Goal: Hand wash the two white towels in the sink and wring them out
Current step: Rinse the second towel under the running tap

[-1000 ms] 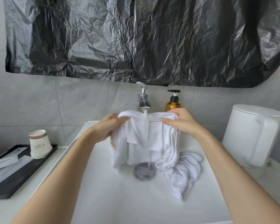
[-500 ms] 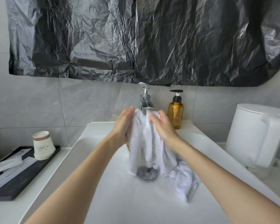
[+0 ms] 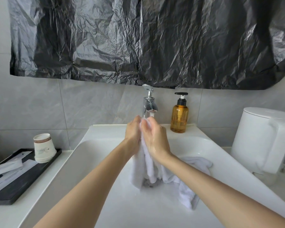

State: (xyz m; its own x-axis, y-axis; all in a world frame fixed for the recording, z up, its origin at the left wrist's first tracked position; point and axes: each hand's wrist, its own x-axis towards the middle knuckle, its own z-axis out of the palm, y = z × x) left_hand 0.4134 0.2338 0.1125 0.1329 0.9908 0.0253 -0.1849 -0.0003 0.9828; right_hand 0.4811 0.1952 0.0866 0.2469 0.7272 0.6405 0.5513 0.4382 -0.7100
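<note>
Both hands were up under the spout. The left hand (image 3: 133,130) and the right hand (image 3: 155,137) were squeezed together, fingers curled, with the gathered top of the hanging towel (image 3: 143,165) clamped between them. That towel ran straight down from the grip, long axis vertical. It was bunched into a narrow rope, top end at the fingertips and loose tail pointing down at the drain (image 3: 150,182). The chrome faucet (image 3: 149,104) stood just above the grip, and its thin stream of water (image 3: 152,114) landed right on the pinched end.

Below and to the right of the grip, the second towel (image 3: 197,162) lay crumpled on the floor of the white sink (image 3: 105,130). It stretched from the right wall back toward the person, and its near end touched the hanging one beside the drain. The basin held only the two towels and a wet sheen. No standing water was clear to see.

Up and right of the grip, an amber pump bottle (image 3: 179,118) stood upright on the sink ledge, its fill level hard to judge. Farther right sat a white electric kettle (image 3: 263,139), lid closed and contents hidden. Well left of the grip, a black tray (image 3: 23,175) carried a stack of paper cups (image 3: 44,148) and some flat wrapped packets (image 3: 5,167). A black plastic sheet (image 3: 155,41) hung across the wall above.
</note>
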